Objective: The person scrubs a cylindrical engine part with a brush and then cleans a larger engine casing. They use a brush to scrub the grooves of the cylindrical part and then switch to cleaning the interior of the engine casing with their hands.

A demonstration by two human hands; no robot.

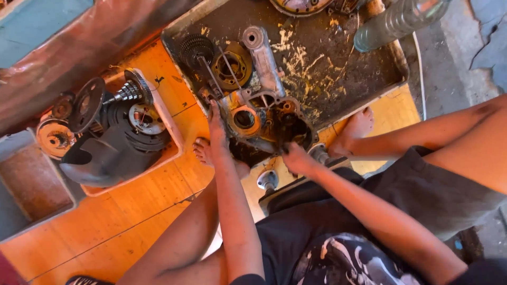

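Greasy tray (364, 79) bears engine case (264, 119) between both hands.

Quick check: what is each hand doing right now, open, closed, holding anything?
Left hand: fingers extended, resting on the left rim of the greasy grey metal engine casing; no closed grip visible.
Right hand: curled against the casing's lower edge; what it holds cannot be told.

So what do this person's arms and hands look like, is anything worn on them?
Both arms are bare along all that shows: no sleeves, no gloves, and no watch or bracelet visible. The left hand and right hand look smudged with dark grime, though small in view. Lower down, dark shorts and a dark garment with a white swirled print show.
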